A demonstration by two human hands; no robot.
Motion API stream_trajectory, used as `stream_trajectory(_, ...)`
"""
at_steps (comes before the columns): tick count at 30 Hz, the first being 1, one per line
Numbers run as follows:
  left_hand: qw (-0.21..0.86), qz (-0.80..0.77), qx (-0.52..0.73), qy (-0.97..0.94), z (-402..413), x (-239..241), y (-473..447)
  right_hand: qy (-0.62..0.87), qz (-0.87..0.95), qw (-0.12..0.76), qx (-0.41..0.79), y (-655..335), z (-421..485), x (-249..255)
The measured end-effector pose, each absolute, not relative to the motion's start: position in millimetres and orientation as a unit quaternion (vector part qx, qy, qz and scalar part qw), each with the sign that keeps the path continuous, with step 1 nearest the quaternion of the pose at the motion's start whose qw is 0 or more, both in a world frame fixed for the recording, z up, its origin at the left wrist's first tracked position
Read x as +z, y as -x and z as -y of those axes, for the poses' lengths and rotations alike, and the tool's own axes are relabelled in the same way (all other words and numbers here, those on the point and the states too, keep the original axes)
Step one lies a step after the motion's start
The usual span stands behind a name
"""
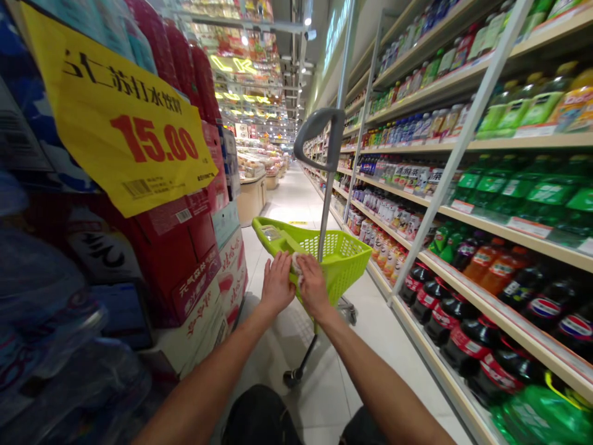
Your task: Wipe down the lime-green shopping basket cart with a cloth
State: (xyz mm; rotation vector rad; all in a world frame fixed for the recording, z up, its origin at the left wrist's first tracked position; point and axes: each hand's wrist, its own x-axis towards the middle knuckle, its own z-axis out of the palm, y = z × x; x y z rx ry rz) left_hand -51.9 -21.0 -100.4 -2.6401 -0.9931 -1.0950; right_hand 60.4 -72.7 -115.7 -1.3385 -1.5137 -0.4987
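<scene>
In what looks like wiping, the right hand (313,287) pinches a crumpled whitish cloth (295,262) against the near edge of a lime-green perforated plastic trolley basket (341,275), while the left hand (278,284) bends loosely there, its grip unclear, and continuing likely calls for steady pressure

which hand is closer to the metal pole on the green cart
Right. The right hand is at the green cart's near side, just in front of the metal pole; the left hand is farther off, left of the right hand.
</scene>
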Motion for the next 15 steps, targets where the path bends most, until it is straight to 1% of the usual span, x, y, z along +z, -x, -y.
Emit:
stream_trajectory(4, 0.062, 0.277, -0.370, 0.885, 28.5, -97.8, 46.8, 0.609, 0.576, 0.497, -0.223, -99.1, 79.6, -104.4)
stream_trajectory(6, 0.057, 0.266, -0.381, 0.884, 33.5, -99.5, 39.1, 0.623, 0.564, 0.495, -0.220, -101.7, 85.1, -100.2)
stream_trajectory(12, 0.036, 0.237, -0.404, 0.883, 37.3, -101.8, 22.4, 0.582, 0.625, 0.483, -0.193, -83.3, 100.2, -84.8)
stream_trajectory(15, 0.047, 0.274, -0.386, 0.880, 23.6, -94.1, 27.2, 0.603, 0.586, 0.507, -0.189, -104.2, 109.5, -89.3)
